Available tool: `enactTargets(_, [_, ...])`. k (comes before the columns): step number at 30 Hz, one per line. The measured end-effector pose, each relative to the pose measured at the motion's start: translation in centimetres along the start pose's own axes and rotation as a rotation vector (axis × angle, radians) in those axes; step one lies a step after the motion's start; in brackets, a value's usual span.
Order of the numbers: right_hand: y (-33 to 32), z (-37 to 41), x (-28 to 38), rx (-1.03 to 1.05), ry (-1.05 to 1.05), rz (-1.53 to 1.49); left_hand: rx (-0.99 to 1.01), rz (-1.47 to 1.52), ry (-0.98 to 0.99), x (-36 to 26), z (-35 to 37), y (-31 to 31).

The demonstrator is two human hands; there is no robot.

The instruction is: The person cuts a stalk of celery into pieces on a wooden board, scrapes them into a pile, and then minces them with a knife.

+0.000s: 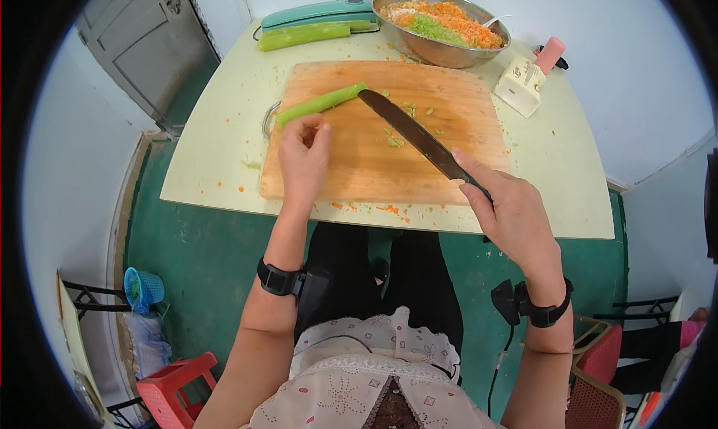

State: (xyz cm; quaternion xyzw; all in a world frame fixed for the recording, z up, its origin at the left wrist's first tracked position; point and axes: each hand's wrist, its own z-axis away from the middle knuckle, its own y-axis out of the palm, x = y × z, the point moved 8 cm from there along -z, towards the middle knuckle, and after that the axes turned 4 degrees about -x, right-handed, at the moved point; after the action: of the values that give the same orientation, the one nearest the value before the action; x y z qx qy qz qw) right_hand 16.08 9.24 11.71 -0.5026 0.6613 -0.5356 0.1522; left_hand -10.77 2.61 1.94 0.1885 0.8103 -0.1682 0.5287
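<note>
My right hand (pixel 508 208) is closed round the handle of a long dark knife (pixel 419 136), its blade pointing up and left over the wooden cutting board (pixel 351 175). The blade's tip is at the right end of a green stalk (pixel 321 103), which lies slanted on the board's upper left. Just below the stalk, my left hand (pixel 305 148) has its fingers curled together; whether anything is between them is too small to tell. Small green pieces (pixel 395 140) are scattered on the board near the blade.
Behind the board stand a metal bowl (pixel 449 53) of chopped orange and green food, more green stalks (pixel 303 36) and a teal case (pixel 314 11). A white box (pixel 518 86) with a pink-topped item is at the right. Bits lie on the table (pixel 202 167).
</note>
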Motion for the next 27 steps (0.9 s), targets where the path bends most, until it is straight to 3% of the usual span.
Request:
enactTargets(2, [0.1, 0.0, 0.2, -0.032, -0.072, -0.009, -0.069, 0.067, -0.04, -1.0, 0.3, -0.5])
enactTargets(5, [0.9, 0.2, 0.0, 0.074, -0.001, 0.045, -0.028, 0.084, -0.111, -1.1, 0.4, -0.3])
enactTargets(11, [0.2, 0.7, 0.0, 0.0, 0.006, 0.024, 0.092, -0.028, -0.068, -0.6, 0.1, 0.2])
enactTargets(17, [-0.3, 0.7, -0.4, 0.058, 0.032, 0.081, 0.032, 0.065, 0.044, -0.1, 0.0, 0.1])
enactTargets(20, [-2.2, 0.4, -1.4, -0.134, 0.03, 0.035, 0.03, -0.039, 0.034, -0.6, 0.1, -0.1])
enactTargets(23, [-2.7, 0.3, -3.9, -0.053, 0.173, 0.031, 0.043, -0.276, 0.14, -2.0, 0.1, 0.3])
enactTargets(27, [-1.6, 1.4, -3.8, -0.003, 0.026, -0.031, -0.007, -0.663, 0.464, -4.0, -0.3, 1.1])
